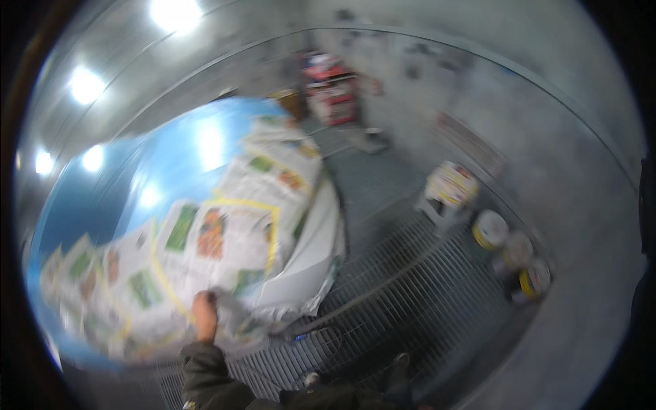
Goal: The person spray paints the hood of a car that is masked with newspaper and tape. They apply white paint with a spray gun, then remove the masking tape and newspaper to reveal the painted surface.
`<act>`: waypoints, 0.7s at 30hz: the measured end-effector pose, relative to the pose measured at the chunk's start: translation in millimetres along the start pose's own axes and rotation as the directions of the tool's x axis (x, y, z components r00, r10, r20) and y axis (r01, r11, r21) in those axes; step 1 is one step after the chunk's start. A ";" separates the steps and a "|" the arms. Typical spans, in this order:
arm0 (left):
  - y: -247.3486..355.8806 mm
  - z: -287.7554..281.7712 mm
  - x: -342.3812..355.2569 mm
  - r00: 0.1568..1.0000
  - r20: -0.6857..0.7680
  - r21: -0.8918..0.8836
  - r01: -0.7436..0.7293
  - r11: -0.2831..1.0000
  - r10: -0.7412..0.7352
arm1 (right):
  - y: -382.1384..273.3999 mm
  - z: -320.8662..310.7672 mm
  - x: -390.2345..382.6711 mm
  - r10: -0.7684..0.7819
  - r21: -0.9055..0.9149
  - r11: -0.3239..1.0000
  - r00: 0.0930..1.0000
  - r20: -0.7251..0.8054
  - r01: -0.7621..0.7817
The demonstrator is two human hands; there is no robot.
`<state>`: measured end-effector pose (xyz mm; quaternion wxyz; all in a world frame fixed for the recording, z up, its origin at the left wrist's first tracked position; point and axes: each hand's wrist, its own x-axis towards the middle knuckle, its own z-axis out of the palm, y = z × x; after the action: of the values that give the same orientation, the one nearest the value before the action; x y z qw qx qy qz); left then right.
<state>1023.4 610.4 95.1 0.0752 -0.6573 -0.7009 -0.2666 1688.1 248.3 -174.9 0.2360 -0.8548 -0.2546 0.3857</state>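
My left hand [205, 314], in a dark sleeve, reaches up from the lower edge over printed paper sheets [239, 236]. Its fingers look curled closed; blur hides what they hold, if anything, though a small dark spot shows at their tips. Yellow tape [275, 239] runs along the sheets' edges. They cover the near side of a large rounded body, perhaps a vehicle, whose far side lies under shiny blue sheeting [116, 184]. A bare white panel [311, 263] shows at its right end. My right hand is out of view.
A slatted grate floor [410, 287] runs along the right. By the wall stand a paper-covered stool [447, 188] and several cans [490, 229]. Red-and-white boxes [333, 99] are stacked at the back. A thin cable [335, 342] lies on the grate near my feet.
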 end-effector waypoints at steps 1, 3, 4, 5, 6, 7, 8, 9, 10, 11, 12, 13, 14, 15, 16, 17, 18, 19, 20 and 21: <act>2.4 -6.5 -34.3 0.998 -0.007 -0.009 0.055 0.998 -0.055 | -35.6 -32.2 35.8 -0.113 -0.007 0.994 0.993 0.026 0.113; 51.2 -19.3 -83.4 0.869 0.294 0.106 0.384 0.917 -0.398 | -114.4 -94.9 104.7 -0.309 0.016 0.951 0.949 0.069 0.308; 70.6 -6.5 -109.7 0.870 0.288 0.139 0.376 0.916 -0.400 | -149.9 -125.5 132.6 -0.367 0.044 0.930 0.927 0.076 0.364; 99.3 -22.9 -137.0 0.864 0.262 0.172 0.396 0.902 -0.430 | -195.9 -136.2 158.9 -0.427 0.064 0.904 0.895 0.127 0.422; 118.3 -29.1 -166.6 0.848 0.256 0.148 0.439 0.886 -0.463 | -236.8 -146.0 178.3 -0.466 0.076 0.885 0.869 0.167 0.460; 133.7 -34.1 -197.8 0.877 0.173 0.027 0.450 0.893 -0.448 | -269.9 -150.7 192.0 -0.484 0.078 0.875 0.853 0.198 0.478; 144.2 -34.5 -235.7 0.806 0.195 -0.016 0.572 0.820 -0.559 | -293.7 -155.9 204.0 -0.484 0.072 0.873 0.844 0.232 0.482; 155.5 -31.5 -275.1 0.723 0.178 -0.015 0.680 0.733 -0.667 | -309.3 -156.8 211.2 -0.477 0.050 0.875 0.838 0.264 0.482; 168.7 -29.3 -319.6 0.634 0.171 -0.018 0.768 0.641 -0.754 | -318.1 -155.9 217.9 -0.453 0.025 0.883 0.840 0.300 0.468; 186.3 -26.1 -363.4 0.540 0.172 -0.019 0.838 0.545 -0.824 | -320.2 -152.0 225.7 -0.413 -0.006 0.897 0.843 0.345 0.442; 208.1 -27.2 -409.5 0.419 0.192 0.046 0.899 0.435 -0.887 | -320.8 -143.5 231.2 -0.361 -0.043 0.911 0.845 0.395 0.410; 231.8 -18.0 -452.9 0.306 0.211 0.105 0.937 0.332 -0.929 | -319.7 -137.2 244.8 -0.308 -0.083 0.921 0.844 0.439 0.380; 252.5 -3.3 -493.8 0.163 0.308 0.152 0.964 0.218 -0.937 | -316.5 -141.1 258.4 -0.253 -0.124 0.929 0.843 0.474 0.349; 270.4 25.0 -526.0 0.085 0.288 0.194 0.970 0.145 -0.954 | -311.8 -150.6 280.3 -0.206 -0.140 0.941 0.851 0.483 0.308; 294.1 50.8 -570.9 -0.050 0.278 0.310 0.950 0.041 -0.959 | -324.1 -139.0 288.7 -0.196 -0.155 0.934 0.824 0.532 0.322; 312.5 75.6 -576.4 -0.051 0.249 0.355 0.934 0.042 -0.967 | -337.4 -139.9 301.5 -0.233 -0.117 0.931 0.807 0.542 0.347; 325.3 83.2 -556.7 -0.130 0.424 0.374 0.927 0.043 -0.896 | -366.7 -134.7 295.1 -0.328 -0.062 0.901 0.768 0.550 0.430; 336.7 90.8 -534.9 -0.203 0.582 0.389 0.920 0.051 -0.787 | -400.7 -123.2 287.1 -0.424 -0.001 0.859 0.714 0.558 0.511; 351.4 126.9 -553.9 -0.117 0.595 0.353 0.927 0.128 -0.795 | -429.0 -110.4 285.5 -0.499 -0.011 0.749 0.576 0.648 0.662; 357.6 155.4 -530.3 0.012 0.635 0.300 0.917 0.261 -0.772 | -452.8 -113.3 295.6 -0.563 -0.010 0.623 0.457 0.689 0.782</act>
<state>1471.4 214.3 -179.9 -0.4289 -0.1480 -0.8890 -0.0614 1831.0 751.0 4.3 0.1270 -0.5244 -0.6986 0.4699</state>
